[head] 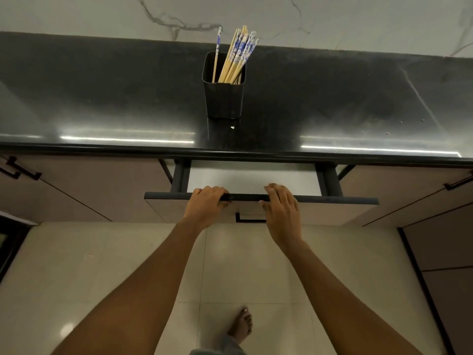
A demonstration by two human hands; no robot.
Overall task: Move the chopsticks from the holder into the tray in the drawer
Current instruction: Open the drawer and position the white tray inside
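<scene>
- Left grip: fingers curled over the top edge of the drawer front, thumb under that edge on the outer face; clamped on the edge
- Right grip: fingers laid close together over the same edge, thumb against the outer face; holds the front, apart from the left grip
- Drawer: part-way out below the surface; a pale flat bottom shows inside between dark side walls, and whether that is the tray cannot be told; a black handle on the front, between and below the two grips
- Holder: black, squarish, upright on the surface, straight behind the drawer
- Chopsticks: all in the holder; pale wood with blue-and-white tops; a bunch leans right, one stands alone at the left
- Surface: dark, glossy, light streaks near its front edge; veined marble wall behind
- Cabinet doors: either side of the drawer
- Floor: pale tiles; a bare foot near the bottom edge
</scene>
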